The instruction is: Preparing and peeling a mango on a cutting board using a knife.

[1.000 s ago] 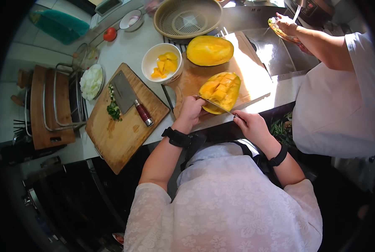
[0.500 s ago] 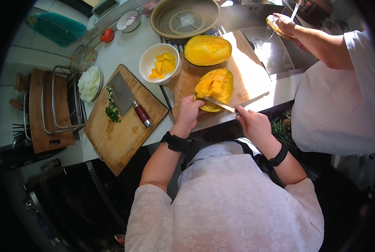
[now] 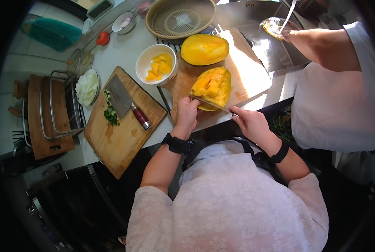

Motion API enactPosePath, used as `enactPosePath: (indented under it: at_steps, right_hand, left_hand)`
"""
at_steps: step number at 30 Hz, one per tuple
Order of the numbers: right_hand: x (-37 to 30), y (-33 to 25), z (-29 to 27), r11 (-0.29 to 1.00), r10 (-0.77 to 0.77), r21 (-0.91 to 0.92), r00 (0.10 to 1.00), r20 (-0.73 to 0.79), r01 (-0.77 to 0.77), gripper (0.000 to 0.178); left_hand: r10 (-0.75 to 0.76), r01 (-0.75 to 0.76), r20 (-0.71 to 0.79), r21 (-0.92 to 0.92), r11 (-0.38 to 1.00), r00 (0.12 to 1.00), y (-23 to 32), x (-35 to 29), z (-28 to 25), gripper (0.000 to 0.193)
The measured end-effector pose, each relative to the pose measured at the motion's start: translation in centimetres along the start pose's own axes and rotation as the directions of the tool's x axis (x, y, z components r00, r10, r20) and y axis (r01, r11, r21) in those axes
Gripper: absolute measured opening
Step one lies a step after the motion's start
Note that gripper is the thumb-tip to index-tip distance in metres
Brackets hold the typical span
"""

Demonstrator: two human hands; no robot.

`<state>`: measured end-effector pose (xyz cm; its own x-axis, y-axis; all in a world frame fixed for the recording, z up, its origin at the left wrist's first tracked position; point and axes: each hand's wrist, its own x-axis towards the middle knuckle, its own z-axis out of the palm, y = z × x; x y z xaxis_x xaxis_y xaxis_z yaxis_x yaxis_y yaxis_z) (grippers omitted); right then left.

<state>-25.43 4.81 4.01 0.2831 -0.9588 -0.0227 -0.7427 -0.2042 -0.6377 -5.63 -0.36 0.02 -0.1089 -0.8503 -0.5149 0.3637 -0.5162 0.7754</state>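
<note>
A mango half (image 3: 221,84), its orange flesh cut into cubes, lies near the front of the right-hand wooden cutting board (image 3: 233,94). My left hand (image 3: 186,115) grips its near left edge with closed fingers. In my right hand (image 3: 253,127) is a slim knife (image 3: 216,105), handle mostly hidden in the fist. Its blade runs leftward across the near end of the flesh, the tip by my left fingers. Behind lies a second, uncubed mango half (image 3: 205,49). To the left, a white bowl (image 3: 142,63) contains several yellow mango pieces (image 3: 160,67).
On the left board (image 3: 133,145) rest a cleaver (image 3: 121,98) and chopped greens (image 3: 111,114). Beyond are a plate of pale chopped vegetable (image 3: 87,87), a tomato (image 3: 103,38) and a colander (image 3: 154,19). At right, a co-worker's hand (image 3: 291,35) holds a dish above the sink (image 3: 275,56).
The knife has shifted slightly left and toward me, its tip now closer to my left fingers. The co-worker's hand and dish have turned under the tap.
</note>
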Motion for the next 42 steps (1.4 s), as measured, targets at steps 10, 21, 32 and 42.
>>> enactPosePath:
  at_steps: [10, 21, 32, 42]
  right_hand:
    - [-1.0, 0.0, 0.0, 0.982, 0.009, -0.19, 0.999, -0.033, -0.015, 0.022]
    - [-0.6, 0.1, 1.0, 0.971, -0.016, -0.237, 0.996, -0.092, -0.006, 0.018]
    - [-0.7, 0.1, -0.1, 0.966, -0.022, -0.258, 0.997, -0.08, 0.001, 0.019]
    - [0.0, 1.0, 1.0, 0.964, 0.003, -0.267, 0.999, -0.053, -0.017, 0.017]
  left_hand:
    - [0.004, -0.004, 0.02, 0.014, 1.0, 1.0, 0.6, -0.6, 0.7, 0.024]
    - [0.014, -0.014, -0.005, 0.073, 0.997, 1.0, 0.7, -0.5, 0.7, 0.022]
    - [-0.021, 0.021, -0.039, -0.006, 1.0, 0.999, 0.3, -0.9, 1.0, 0.021]
    - [0.012, -0.008, -0.05, 0.07, 0.998, 0.999, -0.1, -0.7, 0.9, 0.021]
